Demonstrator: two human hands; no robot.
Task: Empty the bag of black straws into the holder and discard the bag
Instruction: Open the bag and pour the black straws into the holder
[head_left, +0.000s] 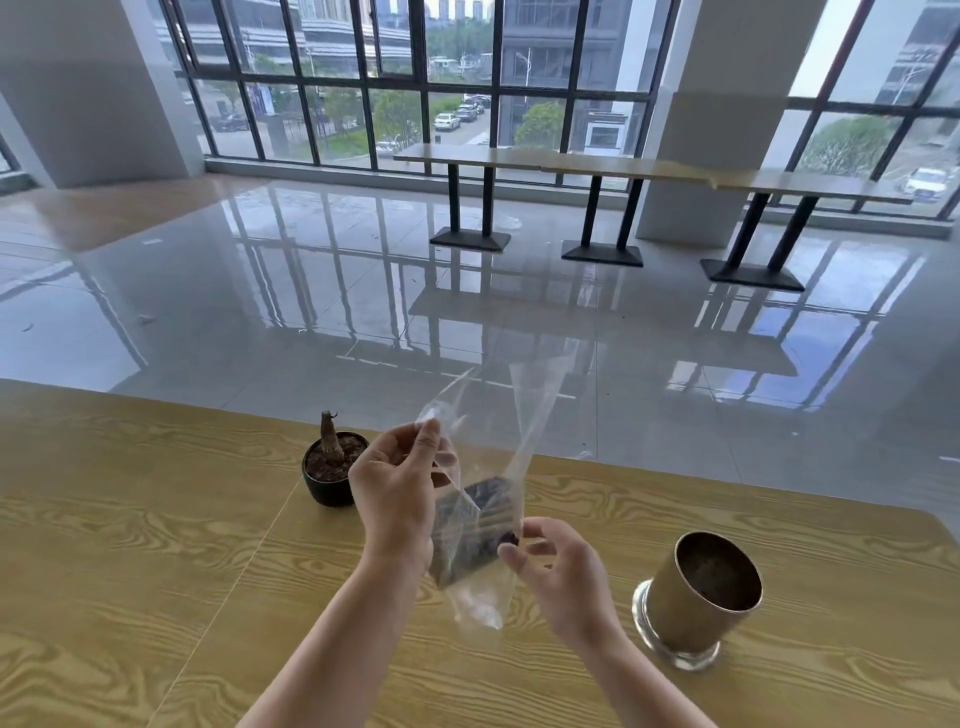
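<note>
A clear plastic bag (519, 415) hangs in the air above the wooden table (156, 545), its open mouth pointing up. A bundle of black straws (480, 519) sits low inside it. My left hand (397, 493) pinches the bag's upper left edge between thumb and fingers. My right hand (558, 571) holds the bag's lower right side, fingertips against the straws' ends. The holder (698, 592), a gold metal cylinder on a clear glass base, stands upright on the table to the right of my hands, and its inside looks dark.
A small black pot (332, 470) with a stubby plant stem stands on the table just left of my left hand. The table's far edge runs behind the bag. Beyond it lie a glossy tiled floor, long tables (623, 169) and tall windows.
</note>
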